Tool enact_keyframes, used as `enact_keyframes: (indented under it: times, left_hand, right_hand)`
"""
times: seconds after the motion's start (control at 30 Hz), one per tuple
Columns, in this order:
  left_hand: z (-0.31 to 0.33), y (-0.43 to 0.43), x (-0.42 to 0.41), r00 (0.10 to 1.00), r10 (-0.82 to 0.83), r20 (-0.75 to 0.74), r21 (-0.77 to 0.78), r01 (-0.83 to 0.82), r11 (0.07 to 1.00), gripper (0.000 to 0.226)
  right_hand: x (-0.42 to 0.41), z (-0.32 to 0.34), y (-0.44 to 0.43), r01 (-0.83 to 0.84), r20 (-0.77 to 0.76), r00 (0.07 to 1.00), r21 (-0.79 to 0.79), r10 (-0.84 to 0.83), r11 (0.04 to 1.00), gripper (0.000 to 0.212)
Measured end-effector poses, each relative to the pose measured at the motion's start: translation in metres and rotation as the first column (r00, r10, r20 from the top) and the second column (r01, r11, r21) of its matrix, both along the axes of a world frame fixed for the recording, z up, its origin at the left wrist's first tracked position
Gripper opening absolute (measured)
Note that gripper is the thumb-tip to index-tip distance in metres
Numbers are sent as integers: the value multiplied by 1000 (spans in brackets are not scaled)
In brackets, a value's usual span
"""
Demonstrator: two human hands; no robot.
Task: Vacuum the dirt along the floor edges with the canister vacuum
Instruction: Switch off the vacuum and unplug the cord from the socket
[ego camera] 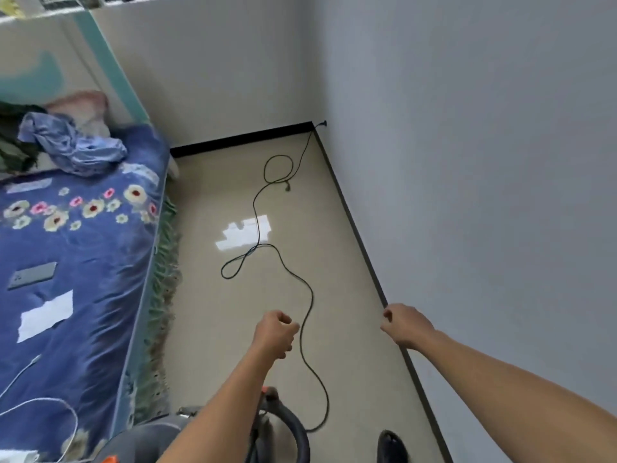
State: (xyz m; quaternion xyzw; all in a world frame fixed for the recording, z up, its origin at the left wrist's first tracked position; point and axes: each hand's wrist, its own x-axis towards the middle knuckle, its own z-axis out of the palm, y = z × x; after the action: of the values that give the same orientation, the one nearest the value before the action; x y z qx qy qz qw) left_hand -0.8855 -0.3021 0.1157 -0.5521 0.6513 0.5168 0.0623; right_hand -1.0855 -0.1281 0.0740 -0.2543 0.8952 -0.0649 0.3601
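The grey canister vacuum (150,441) sits low on the beige floor (334,262), beside the blue flowery bed (93,248). Its thin black cord (312,295) snakes to the wall. The left hand (275,332) and right hand (405,324) are curled, holding nothing. Cleaning looks not yet begun; next, grab the black hose (297,432).

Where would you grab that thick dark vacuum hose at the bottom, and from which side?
Probably the crest of the thick dark vacuum hose, reached from above and from the right. It arches up beside the grey canister vacuum, and the left forearm covers its left part.
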Motion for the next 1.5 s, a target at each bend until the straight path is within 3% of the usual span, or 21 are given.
enact_keyframes:
  times: [0.27,0.53,0.9,1.1,1.3,1.5]
  left_hand:
    - [45,-90,-93,999,24,-44,-78,-27,997,20]
    - [39,-265,-186,999,32,-31,-212,-38,976,9]
    - [70,-504,-359,991,-114,67,-260,128,957,13]
    - [64,-621,-478,987,-149,65,-288,162,944,7]
    - [35,-728,-590,988,-142,62,-212,152,965,6]
    - [16,-817,-660,990,-134,45,-131,138,982,4]
  right_hand:
    - [-124,55,-134,-116,-101,989,-106,106,988,37]
    - [-231,61,-312,-173,-149,978,-173,148,970,46]
    - [-386,76,-514,-4,-50,999,-189,-6,982,47]
    - [-510,47,-622,126,-2,992,-199,-129,972,37]
    - [-612,19,-730,192,85,980,-172,-179,966,11]
    - [-685,8,-826,290,151,952,-156,-267,944,9]
